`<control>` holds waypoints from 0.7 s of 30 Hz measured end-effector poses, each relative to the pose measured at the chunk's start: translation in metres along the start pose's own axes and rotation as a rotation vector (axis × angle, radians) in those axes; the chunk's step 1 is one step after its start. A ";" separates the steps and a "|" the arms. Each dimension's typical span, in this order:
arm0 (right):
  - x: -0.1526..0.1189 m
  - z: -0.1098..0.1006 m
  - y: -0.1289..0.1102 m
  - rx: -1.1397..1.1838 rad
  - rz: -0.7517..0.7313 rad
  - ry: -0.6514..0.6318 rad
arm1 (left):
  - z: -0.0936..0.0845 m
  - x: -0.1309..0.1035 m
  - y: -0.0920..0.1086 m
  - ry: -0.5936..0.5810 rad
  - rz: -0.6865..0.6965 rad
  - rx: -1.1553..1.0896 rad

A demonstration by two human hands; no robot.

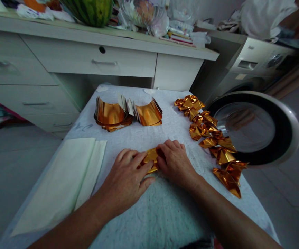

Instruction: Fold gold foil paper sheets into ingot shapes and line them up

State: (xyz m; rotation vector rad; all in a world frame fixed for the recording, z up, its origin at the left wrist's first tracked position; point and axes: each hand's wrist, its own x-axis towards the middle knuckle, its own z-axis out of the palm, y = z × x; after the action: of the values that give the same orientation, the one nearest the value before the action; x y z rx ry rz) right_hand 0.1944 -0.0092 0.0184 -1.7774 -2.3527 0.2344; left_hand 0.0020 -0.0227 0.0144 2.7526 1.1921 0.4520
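A small piece of gold foil paper lies on the cloth-covered table between my two hands. The fingers of my left hand are bent over its left end, with the thumb lower down. At its right end, the curled fingers of my right hand grip the foil, and their tips are partly hidden. Two stacks of curved gold sheets, the left stack and the right stack, stand farther back. Folded gold foil pieces form a long pile along the right side.
Pale paper sheets lie at the table's left. Behind the table is a white drawer desk bearing a watermelon and plastic bags. A washing machine's open round door juts out beside the table's right edge.
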 end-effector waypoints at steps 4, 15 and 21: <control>0.000 -0.002 -0.001 -0.002 0.000 -0.012 | 0.002 -0.003 0.003 -0.004 -0.004 0.041; 0.000 -0.006 0.003 0.025 -0.011 -0.074 | 0.012 -0.012 0.012 0.093 0.083 0.148; -0.003 -0.007 0.004 0.024 -0.033 -0.074 | 0.014 -0.018 0.015 0.063 0.157 0.222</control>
State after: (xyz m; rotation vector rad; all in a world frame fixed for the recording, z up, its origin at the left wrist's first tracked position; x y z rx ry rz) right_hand 0.2004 -0.0108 0.0244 -1.7463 -2.4173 0.3275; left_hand 0.0053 -0.0453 0.0003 3.0585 1.1059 0.4503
